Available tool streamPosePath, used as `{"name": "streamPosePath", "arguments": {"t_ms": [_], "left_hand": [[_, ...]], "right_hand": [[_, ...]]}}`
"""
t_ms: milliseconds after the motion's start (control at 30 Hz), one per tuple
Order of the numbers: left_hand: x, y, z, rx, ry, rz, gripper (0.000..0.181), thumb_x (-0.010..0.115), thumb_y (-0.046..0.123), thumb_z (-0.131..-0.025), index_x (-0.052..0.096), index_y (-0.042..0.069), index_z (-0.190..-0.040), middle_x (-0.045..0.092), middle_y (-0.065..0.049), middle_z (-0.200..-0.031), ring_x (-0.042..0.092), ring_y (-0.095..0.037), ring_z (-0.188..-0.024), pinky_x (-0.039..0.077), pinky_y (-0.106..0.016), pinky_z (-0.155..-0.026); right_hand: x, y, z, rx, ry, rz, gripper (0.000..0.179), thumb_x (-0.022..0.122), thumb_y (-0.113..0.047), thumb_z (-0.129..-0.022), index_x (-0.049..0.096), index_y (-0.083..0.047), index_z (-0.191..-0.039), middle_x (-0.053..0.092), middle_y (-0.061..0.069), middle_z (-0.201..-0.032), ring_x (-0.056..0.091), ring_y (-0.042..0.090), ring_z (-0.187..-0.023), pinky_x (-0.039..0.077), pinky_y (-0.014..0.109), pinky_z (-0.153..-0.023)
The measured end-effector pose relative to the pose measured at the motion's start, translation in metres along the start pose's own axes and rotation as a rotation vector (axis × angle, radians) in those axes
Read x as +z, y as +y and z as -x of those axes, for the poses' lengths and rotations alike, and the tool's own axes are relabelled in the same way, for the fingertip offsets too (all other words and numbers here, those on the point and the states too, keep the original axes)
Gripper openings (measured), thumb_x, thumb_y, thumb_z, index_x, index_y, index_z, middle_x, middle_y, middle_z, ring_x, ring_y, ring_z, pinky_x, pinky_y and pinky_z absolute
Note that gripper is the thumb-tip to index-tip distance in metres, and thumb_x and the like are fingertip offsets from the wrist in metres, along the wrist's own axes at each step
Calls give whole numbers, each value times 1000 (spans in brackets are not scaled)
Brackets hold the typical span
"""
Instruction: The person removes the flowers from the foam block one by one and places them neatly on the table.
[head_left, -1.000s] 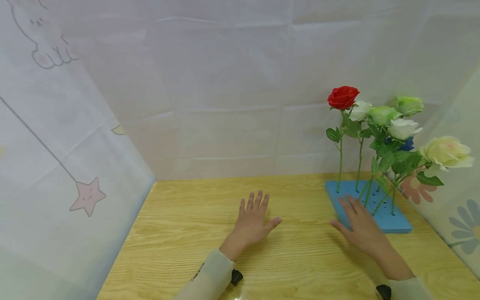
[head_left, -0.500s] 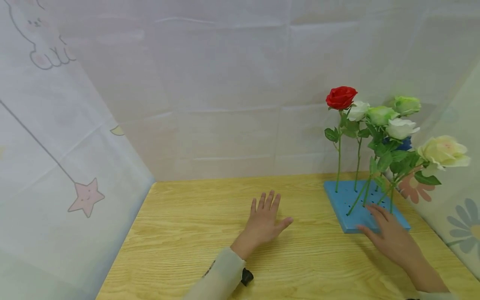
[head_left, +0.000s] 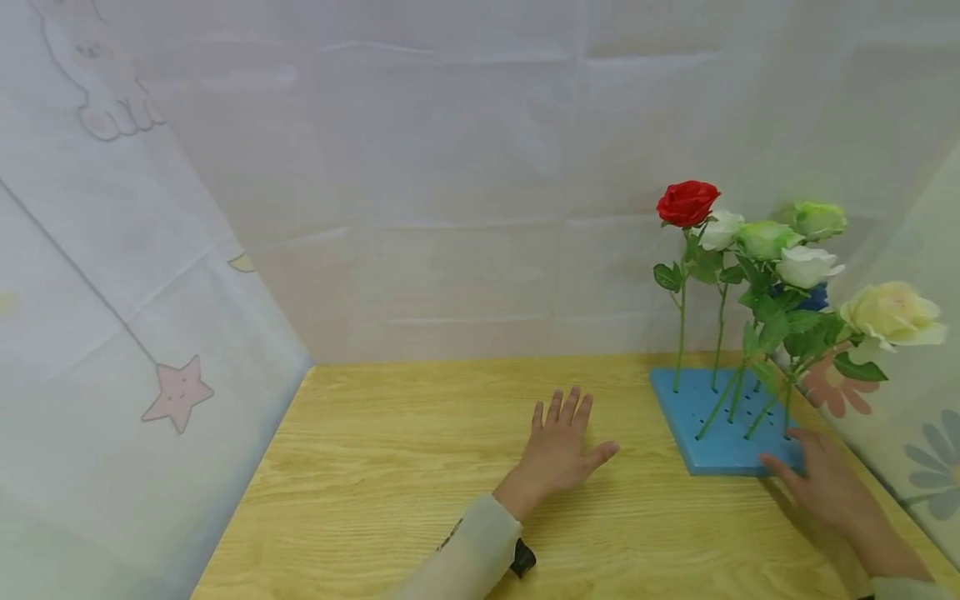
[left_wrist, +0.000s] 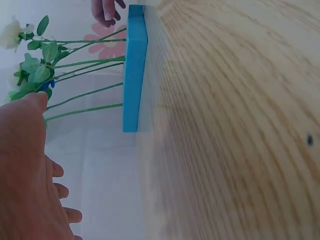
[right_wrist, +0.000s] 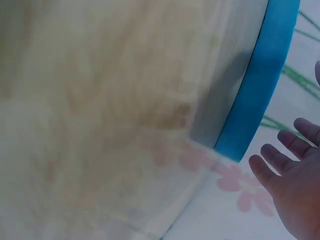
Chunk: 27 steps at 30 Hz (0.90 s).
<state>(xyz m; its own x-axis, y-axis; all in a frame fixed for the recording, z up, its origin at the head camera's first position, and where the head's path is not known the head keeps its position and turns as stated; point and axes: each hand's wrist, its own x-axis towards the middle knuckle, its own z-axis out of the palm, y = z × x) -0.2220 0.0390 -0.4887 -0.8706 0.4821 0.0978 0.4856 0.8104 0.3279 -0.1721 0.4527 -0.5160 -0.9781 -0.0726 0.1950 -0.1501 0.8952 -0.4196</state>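
A blue foam-like block (head_left: 716, 458) with small holes lies at the right of the table, also seen edge-on in the left wrist view as a blue slab (left_wrist: 134, 80). Upright or leaning in it are stems bearing a red rose (head_left: 687, 203), white roses (head_left: 808, 267), pale green roses (head_left: 767, 240), a blue flower (head_left: 816, 297) and a cream-yellow rose (head_left: 894, 313). My right hand (head_left: 831, 487), fingers extended and thumb apart, is at the block's front right corner and holds nothing. My left hand (head_left: 558, 454) hovers over the table, left of the block, with spread fingers and nothing held.
The wood-grain table (head_left: 390, 467) meets a pale cloth backdrop (head_left: 450, 208) at the back. Printed cloth walls rise on both sides, with a pink star (head_left: 178, 393) on the left and a grey-blue daisy (head_left: 937, 458) on the right, close to the block.
Both hands have moved right; the right hand went from the block's left front side to its right front corner. One front stem that leaned rightward now slants to the block's left front hole.
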Motion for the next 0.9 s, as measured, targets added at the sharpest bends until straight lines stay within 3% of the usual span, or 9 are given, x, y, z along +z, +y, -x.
{"name": "streamPosePath", "arguments": {"t_ms": [233, 400, 600, 733, 900], "left_hand": [[14, 16, -9, -5, -52, -23, 91, 16, 81, -94, 6, 24, -165, -2, 2, -171, -2, -26, -157, 7, -57, -124], [18, 25, -14, -3, -46, -30, 91, 15, 81, -94, 8, 24, -165, -1, 3, -171, -1, -25, -157, 8, -56, -125], [19, 34, -20, 5, -43, -30, 88, 17, 79, -96, 10, 24, -164, 3, 2, -171, 4, -26, -157, 11, -55, -125], [21, 39, -25, 18, -52, -45, 87, 18, 78, -97, 13, 24, -164, 5, 2, -171, 8, -26, -157, 13, -54, -124], [26, 44, -32, 32, -51, -70, 84, 19, 77, -98, 16, 24, -164, 9, 1, -171, 11, -26, -157, 15, -54, -124]], "right_hand": [[-8, 28, -2, 67, -77, 17, 83, 53, -42, -105, 23, 24, -145, 27, 53, -137, 29, 69, -121, 31, 76, -91], [-3, 43, -9, 25, -53, -7, 80, 54, -37, -106, 23, 26, -144, 28, 55, -137, 29, 71, -121, 30, 76, -92], [8, 52, -21, -46, -31, -125, 81, 56, -28, -105, 10, 21, -151, 20, 55, -143, 20, 73, -128, 18, 80, -103], [11, 55, -30, -63, -56, -174, 86, 57, -27, -105, 1, 13, -156, 11, 51, -150, 12, 71, -135, 6, 76, -111], [11, 56, -37, -5, -122, -176, 92, 59, -33, -104, -2, 14, -155, 6, 51, -151, 10, 71, -136, 11, 78, -108]]}}
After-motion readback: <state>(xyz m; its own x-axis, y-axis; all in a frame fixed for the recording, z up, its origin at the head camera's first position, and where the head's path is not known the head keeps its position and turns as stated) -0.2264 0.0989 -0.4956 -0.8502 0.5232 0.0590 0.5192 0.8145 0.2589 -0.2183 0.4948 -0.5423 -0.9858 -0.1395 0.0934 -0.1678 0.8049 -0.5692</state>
